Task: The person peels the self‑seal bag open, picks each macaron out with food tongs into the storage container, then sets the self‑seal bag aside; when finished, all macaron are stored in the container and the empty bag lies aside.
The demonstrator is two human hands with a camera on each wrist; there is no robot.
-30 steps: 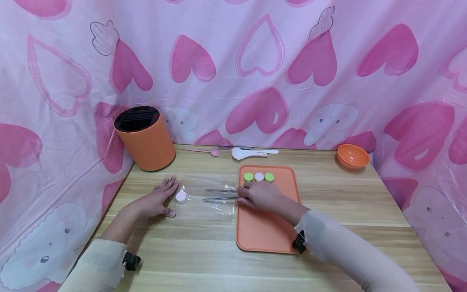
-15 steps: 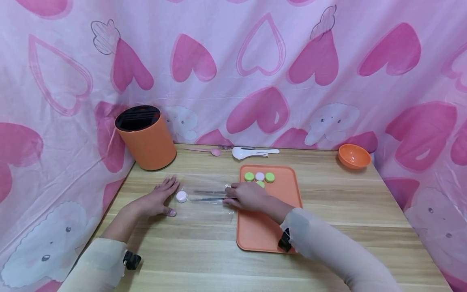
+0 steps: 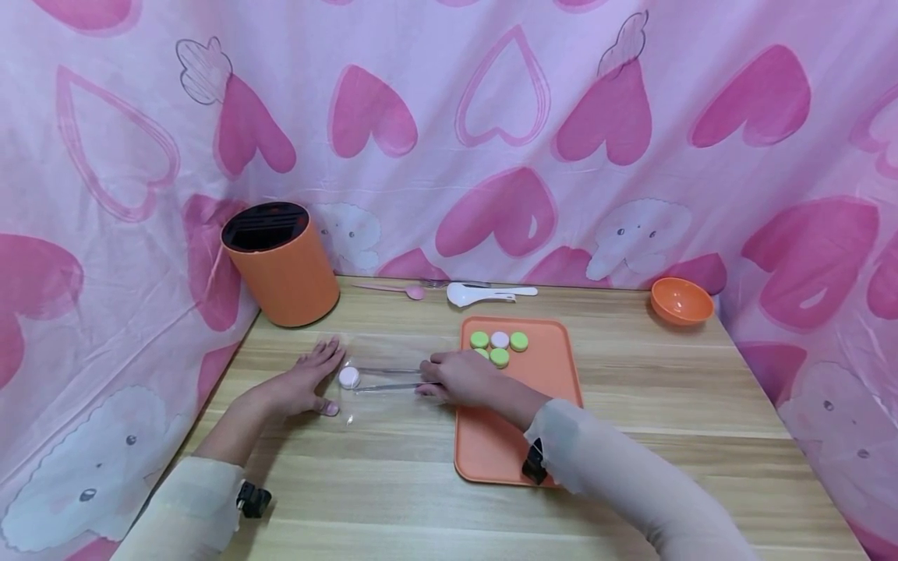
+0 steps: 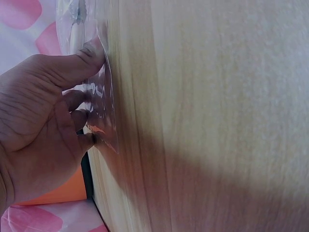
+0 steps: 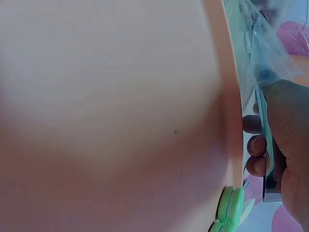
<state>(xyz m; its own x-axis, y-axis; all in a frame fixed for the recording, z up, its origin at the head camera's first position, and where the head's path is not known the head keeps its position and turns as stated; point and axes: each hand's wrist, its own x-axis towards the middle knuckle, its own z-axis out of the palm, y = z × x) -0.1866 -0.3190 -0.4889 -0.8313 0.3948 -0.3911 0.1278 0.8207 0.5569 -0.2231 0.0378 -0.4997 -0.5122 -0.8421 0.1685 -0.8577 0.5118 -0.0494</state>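
A clear plastic bag (image 3: 393,409) lies flat on the table, with a pale pink macaron (image 3: 348,378) inside its left end. My left hand (image 3: 302,382) rests with spread fingers on that end; in the left wrist view its thumb (image 4: 89,53) touches the film. My right hand (image 3: 459,378) grips metal tongs (image 3: 389,386) whose two arms reach left inside the bag, tips spread close to the macaron. Under my right forearm is an orange tray (image 3: 491,456). Several green macarons (image 3: 518,341) and one pale macaron (image 3: 500,340) sit at its far end.
An orange knife block (image 3: 284,273) stands at the back left. Along the back edge lie a pink spoon (image 3: 414,292), a white spoon (image 3: 463,295) and a fork (image 3: 433,284). An orange bowl (image 3: 680,301) is at the back right, near the curtain.
My right hand has moved left, sliding the tongs deeper into the bag until their tips come near the pale macaron. More green macarons on the tray are uncovered. My left hand stays put.
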